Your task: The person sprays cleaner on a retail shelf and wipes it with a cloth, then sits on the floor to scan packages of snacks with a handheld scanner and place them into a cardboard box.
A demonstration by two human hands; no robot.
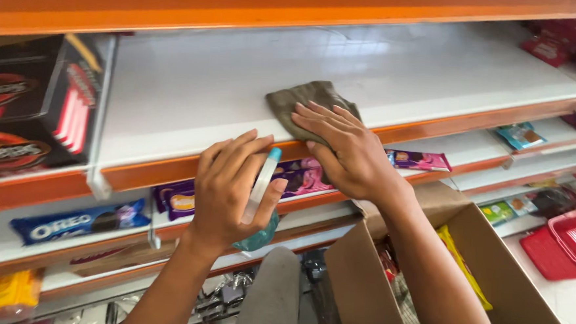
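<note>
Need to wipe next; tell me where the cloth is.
In the head view, the cloth lies on the white shelf near its orange front edge, pressed under the right hand.

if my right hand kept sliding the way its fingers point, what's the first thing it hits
Likely nothing soon: the right hand presses the cloth on the white shelf, which looks bare leftward until the dark boxes.

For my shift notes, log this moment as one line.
left hand: grips spray bottle | right hand: flat on grey-brown cloth at white shelf front edge | open cardboard box below right
</note>
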